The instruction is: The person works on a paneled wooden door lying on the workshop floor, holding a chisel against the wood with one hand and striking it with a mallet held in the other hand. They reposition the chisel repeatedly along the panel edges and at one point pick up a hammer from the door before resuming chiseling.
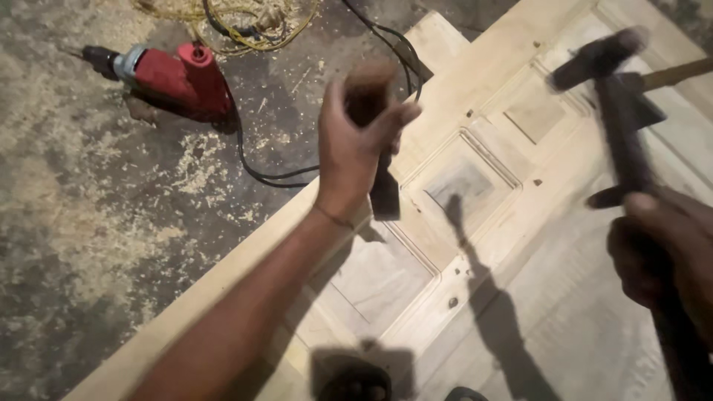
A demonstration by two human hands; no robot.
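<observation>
My left hand (356, 141) is raised over a pale wooden panelled door (475, 223) lying flat, and grips a chisel (382, 189) with a brown wooden handle, its dark blade pointing down. My right hand (661, 252), at the right edge, holds a dark hammer (620, 126) by its shaft; the head is lifted and blurred near the top right. A second tool with a light wooden handle (679, 73) lies behind the hammer head.
A red electric drill (174, 78) lies on the dusty, sawdust-strewn concrete floor (96, 223) at the upper left. Its black cord (256, 167) runs toward the door, and yellow cable (245, 18) is coiled at the top. Shadows fall across the door panels.
</observation>
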